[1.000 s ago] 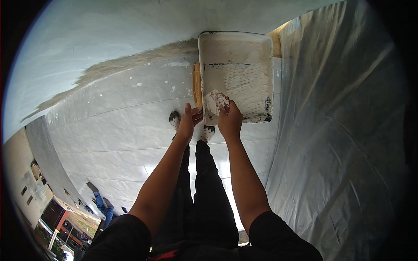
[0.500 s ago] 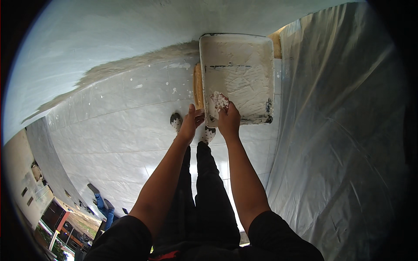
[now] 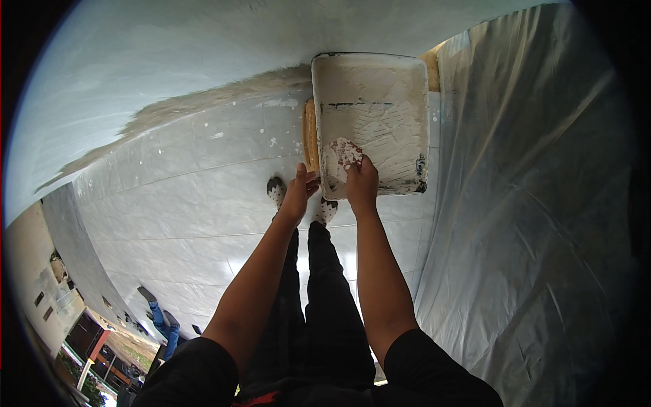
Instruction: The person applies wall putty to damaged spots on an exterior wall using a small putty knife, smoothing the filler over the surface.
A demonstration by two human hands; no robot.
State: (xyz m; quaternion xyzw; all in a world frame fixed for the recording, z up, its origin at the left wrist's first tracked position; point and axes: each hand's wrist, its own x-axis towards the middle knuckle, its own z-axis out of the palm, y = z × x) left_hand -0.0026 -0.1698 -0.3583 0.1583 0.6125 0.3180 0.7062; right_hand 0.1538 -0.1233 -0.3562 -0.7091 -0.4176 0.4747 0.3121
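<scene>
A large pale tray (image 3: 371,74) holds whitish putty, scored with ridges across its right part. Over its near left corner, my right hand (image 3: 363,182) is closed on a flat reddish-brown scraper (image 3: 344,152) smeared with putty. Its exact shape is partly hidden by putty and fingers. Beside the tray's left rim is my left hand (image 3: 297,195), thumb raised and apart, the other fingers bent towards the rim. Whether those fingertips touch the tray is hard to see.
Beneath the tray shows a wooden support (image 3: 310,136). A grey plastered wall (image 3: 224,47) rises ahead. Plastic sheeting (image 3: 522,203) hangs on the right. White spots mark the tiled floor (image 3: 196,183). Another person's blue-trousered legs (image 3: 161,320) are at lower left.
My right hand has shifted slightly right and the scraper has turned, so more of its smeared face shows. The left hand stays about where it was beside the tray.
</scene>
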